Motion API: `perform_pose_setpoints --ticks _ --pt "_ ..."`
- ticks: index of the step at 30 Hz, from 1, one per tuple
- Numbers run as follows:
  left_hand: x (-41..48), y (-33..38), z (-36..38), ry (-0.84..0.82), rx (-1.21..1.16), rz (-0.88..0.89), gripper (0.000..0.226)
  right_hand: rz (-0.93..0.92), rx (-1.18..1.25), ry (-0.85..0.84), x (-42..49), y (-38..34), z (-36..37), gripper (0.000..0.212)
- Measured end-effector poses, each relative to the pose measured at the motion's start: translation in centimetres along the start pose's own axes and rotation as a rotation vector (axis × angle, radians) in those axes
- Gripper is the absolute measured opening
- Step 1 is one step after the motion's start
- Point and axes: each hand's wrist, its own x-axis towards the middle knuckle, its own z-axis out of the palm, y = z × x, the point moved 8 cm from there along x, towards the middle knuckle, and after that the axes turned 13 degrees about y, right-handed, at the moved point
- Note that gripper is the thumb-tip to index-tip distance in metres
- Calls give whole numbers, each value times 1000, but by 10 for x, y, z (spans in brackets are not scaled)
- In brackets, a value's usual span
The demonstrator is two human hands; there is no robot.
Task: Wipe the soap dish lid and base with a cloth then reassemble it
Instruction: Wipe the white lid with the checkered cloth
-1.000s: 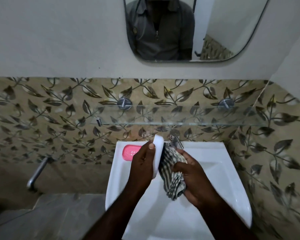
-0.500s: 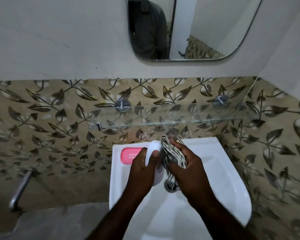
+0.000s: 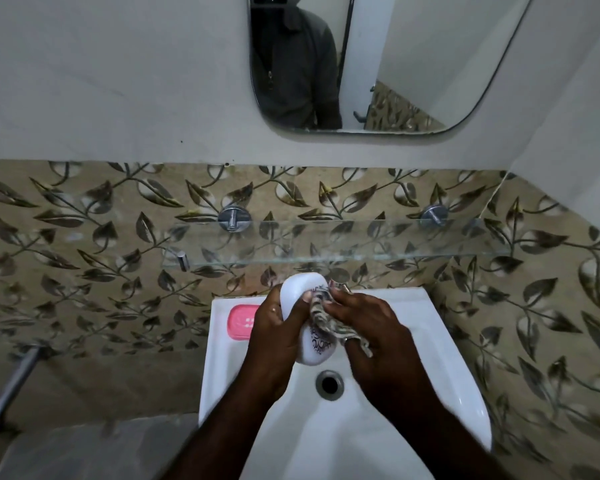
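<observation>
Now lid (image 3: 302,292) turned face-on, left grip (image 3: 274,329) clasping it, right grip (image 3: 373,327) pinching cloth (image 3: 328,320)

the lid (image 3: 303,299) sits above the sink (image 3: 458,393), cloth (image 3: 323,317) at its right, base (image 3: 241,322) on the rim left.

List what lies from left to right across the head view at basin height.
Chrome wall bar → pink plastic soap dish base → left hand → white oval lid → striped cloth → right hand.
</observation>
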Motion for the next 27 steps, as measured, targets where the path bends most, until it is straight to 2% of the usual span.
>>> perform_pose_setpoints --ticks 3,4,5,7,9,10,11,12,15,16,17,19,20,22,23,24,27 --pt "2 -3 4 7 -106 -99 37 336 -29 121 8 49 -27 58" --pt "2 -3 6 -1 -122 -127 37 381 -29 178 10 54 -36 58" --pt "0 -4 8 -15 -147 -159 38 343 -34 230 14 48 -43 55" --pt "-4 -5 16 -73 -209 -213 40 132 -48 249 18 16 -46 49" --pt "-10 -4 26 -148 -254 -242 36 -161 -93 115 12 -16 -29 49" --pt "-12 -4 29 -174 -258 -247 34 -253 -126 17 8 -20 -18 49" --pt "-14 -5 30 -183 -247 -247 33 -264 -151 -31 5 -8 -10 48" --pt "-14 -6 28 -174 -211 -231 34 -167 -155 -23 7 11 -8 48" --pt "-10 -6 15 -125 82 -55 31 529 85 181 14 77 -33 44" --pt "-11 -4 12 -130 192 23 27 647 184 224 12 85 -39 42" --pt "-11 -2 11 -136 294 101 23 634 235 223 14 81 -41 41" --pt "-13 0 14 -152 405 216 15 463 230 151 20 50 -34 45" --pt "-15 3 17 -165 401 240 14 310 192 92 22 26 -27 45" --pt "-18 9 19 -173 310 216 25 -70 -19 -87 11 -10 1 49" --pt "-18 11 17 -163 278 205 30 -199 -95 -124 5 -11 10 53" --pt "-19 13 15 -144 270 210 30 -199 -98 -134 5 -2 15 58" --pt "-21 14 6 -99 313 245 21 108 -66 -19 13 33 5 64"
